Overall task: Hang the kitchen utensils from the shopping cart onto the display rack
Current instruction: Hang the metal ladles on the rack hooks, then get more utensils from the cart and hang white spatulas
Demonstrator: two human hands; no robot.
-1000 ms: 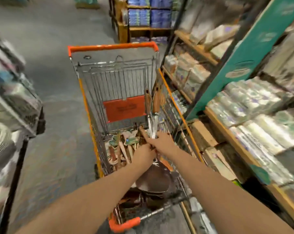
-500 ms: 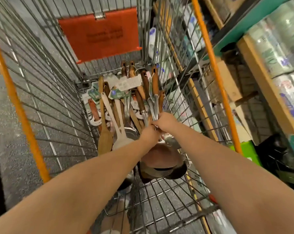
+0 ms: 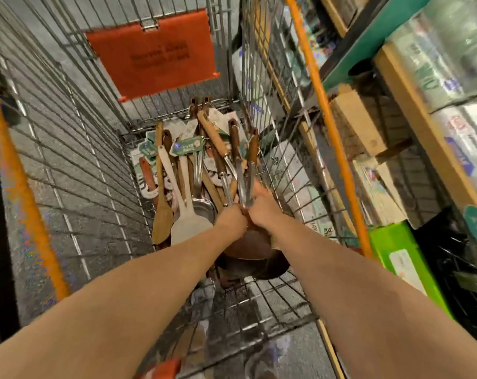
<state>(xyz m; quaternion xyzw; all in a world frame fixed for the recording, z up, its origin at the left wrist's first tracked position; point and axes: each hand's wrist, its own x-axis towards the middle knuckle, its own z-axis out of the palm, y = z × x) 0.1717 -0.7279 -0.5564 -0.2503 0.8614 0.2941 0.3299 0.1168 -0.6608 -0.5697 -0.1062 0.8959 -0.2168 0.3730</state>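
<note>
View from a head camera, looking down into a wire shopping cart (image 3: pixel 75 149) with orange rim rails, standing on a grey speckled floor in a store aisle. The cart fills most of the picture. Along its right side runs store shelving (image 3: pixel 423 132) with wooden shelf edges and a teal upright, stacked with plastic-wrapped packs; a bright green box (image 3: pixel 396 255) sits low down, just beside the cart.

Two bare forearms reach in from the bottom of the frame and meet near the middle of the basket. On the cart's far wall hangs a flat orange plastic panel (image 3: pixel 152 53) with text too blurred to read.

On the floor of the cart, towards the far end, lies a jumbled pile of kitchen utensils (image 3: pixel 182 160) – wooden and metal handles pointing away from the viewer, many carrying green and white paper tags. At the left of the pile a white spatula (image 3: pixel 186 222) lies beside a wooden spatula (image 3: pixel 162 217), blades towards the viewer.

At the right of the pile is a bunch of ladles (image 3: pixel 237 165) with brown wooden handles and shiny metal shafts, their dark rounded bowls showing below the wrists. The left hand (image 3: pixel 231 220) and right hand (image 3: pixel 262 212) touch each other – both have their fingers curled tightly around the metal shafts, holding the bunch together inside the cart, close to its right wire wall.
</note>
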